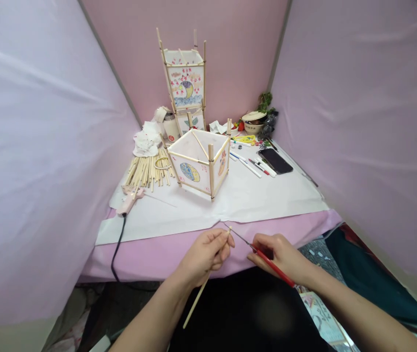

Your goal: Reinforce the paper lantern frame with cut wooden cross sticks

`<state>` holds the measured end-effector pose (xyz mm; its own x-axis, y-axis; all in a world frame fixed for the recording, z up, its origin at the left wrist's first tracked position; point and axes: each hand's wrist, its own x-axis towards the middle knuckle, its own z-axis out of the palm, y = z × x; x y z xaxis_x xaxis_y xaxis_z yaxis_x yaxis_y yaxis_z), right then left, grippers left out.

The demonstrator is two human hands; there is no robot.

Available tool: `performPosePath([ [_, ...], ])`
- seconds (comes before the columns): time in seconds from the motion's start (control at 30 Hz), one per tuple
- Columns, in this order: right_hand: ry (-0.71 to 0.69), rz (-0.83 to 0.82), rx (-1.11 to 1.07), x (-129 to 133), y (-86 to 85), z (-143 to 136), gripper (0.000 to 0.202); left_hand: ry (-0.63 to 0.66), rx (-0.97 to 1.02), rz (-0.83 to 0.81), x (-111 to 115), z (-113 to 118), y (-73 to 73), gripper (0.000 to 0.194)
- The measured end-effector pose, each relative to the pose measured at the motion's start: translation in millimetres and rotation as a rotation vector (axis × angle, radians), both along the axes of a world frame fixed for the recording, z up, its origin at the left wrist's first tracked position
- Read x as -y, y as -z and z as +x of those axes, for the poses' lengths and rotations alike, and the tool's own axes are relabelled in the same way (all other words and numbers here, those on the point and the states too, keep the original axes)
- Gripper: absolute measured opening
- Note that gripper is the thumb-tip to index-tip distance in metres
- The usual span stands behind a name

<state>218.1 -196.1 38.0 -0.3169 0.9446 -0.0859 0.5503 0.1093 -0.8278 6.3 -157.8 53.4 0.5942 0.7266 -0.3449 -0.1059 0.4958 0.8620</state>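
Note:
My left hand [205, 255] grips a thin wooden stick [197, 300] near its top end, just in front of the table's near edge. My right hand [280, 255] holds a red-handled tool [271, 264] whose thin metal tip points left and touches the stick's upper end. On the white paper [252, 198] ahead lies a square paper lantern frame [199, 164] of wooden sticks on its side, with painted panels. Behind it a taller finished lantern [185, 80] stands upright.
A bundle of wooden sticks [149, 171] and a glue gun [130, 200] with a black cord lie at the left. Markers [252, 165], a black phone [275, 160], a bowl [253, 122] and a small plant sit at the back right. Pink cloth walls enclose the table.

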Motion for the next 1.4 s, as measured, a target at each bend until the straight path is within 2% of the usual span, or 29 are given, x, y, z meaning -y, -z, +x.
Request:
performPosePath([
  [0.1, 0.05, -0.005, 0.019, -0.7, 5.3, -0.7, 0.029, -0.166, -0.271, 0.318, 3.2, 5.3, 2.9, 0.026],
  [0.17, 0.064, -0.011, 0.033, 0.0, 6.3, -1.2, 0.03, -0.232, -0.397, 0.489, 5.2, 6.3, 2.5, 0.025],
  [0.23, 0.065, -0.02, 0.05, 1.0, 5.1, -1.7, 0.029, -0.24, -0.458, 0.574, 6.6, 6.2, 1.9, 0.025],
  [0.3, 0.063, -0.026, 0.068, 1.7, 2.0, -2.5, 0.027, -0.204, -0.466, 0.591, 7.8, 6.6, 2.3, 0.025],
  [0.43, 0.066, 0.009, 0.101, 1.2, -6.8, -5.8, 0.024, -0.122, -0.422, 0.539, 10.4, 11.3, 4.7, 0.025],
  [0.57, 0.064, 0.03, 0.095, 0.3, -9.7, -7.8, 0.024, -0.133, -0.353, 0.442, 10.7, 13.8, 3.3, 0.024],
  [0.77, 0.026, 0.003, 0.044, 2.3, -0.5, -3.4, 0.027, -0.11, -0.131, 0.148, 4.4, 6.9, 0.1, 0.029],
  [0.93, 0.007, -0.022, -0.007, 3.0, 5.4, 3.7, 0.03, -0.076, 0.022, -0.027, 0.1, 2.3, -1.3, 0.028],
  [1.17, -0.022, -0.048, -0.077, 1.1, 2.7, 10.3, 0.033, 0.049, 0.228, -0.322, -2.2, -4.7, -7.3, 0.025],
  [1.27, 0.0, -0.046, -0.081, -0.1, -3.1, 5.5, 0.033, 0.063, 0.228, -0.276, -2.0, -2.2, -7.8, 0.026],
  [1.4, 0.014, -0.005, -0.02, -2.5, -10.2, -3.9, 0.029, 0.01, 0.07, -0.036, 2.5, 7.9, -1.9, 0.03],
])
